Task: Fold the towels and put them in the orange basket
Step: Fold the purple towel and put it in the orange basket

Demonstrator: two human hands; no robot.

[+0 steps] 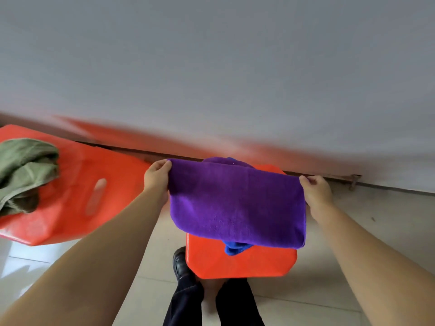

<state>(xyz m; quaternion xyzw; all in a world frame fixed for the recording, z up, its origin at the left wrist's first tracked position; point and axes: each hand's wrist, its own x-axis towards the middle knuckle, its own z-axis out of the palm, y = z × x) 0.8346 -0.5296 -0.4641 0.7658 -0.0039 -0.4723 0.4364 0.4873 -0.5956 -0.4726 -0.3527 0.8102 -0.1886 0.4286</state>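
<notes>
A folded purple towel [237,203] hangs between my two hands, above an orange basket [242,262] that stands on the floor in front of my feet. My left hand [156,177] pinches the towel's upper left corner. My right hand [316,192] pinches its upper right corner. A blue towel [235,249] peeks out from under the purple one, inside the basket. The purple towel hides most of the basket's inside.
A second orange basket [77,191] with a handle slot stands at the left, holding crumpled green towels [23,172]. A grey wall [211,78] rises just behind both baskets. My black shoe [180,263] and dark trouser legs stand on the pale tiled floor [376,220].
</notes>
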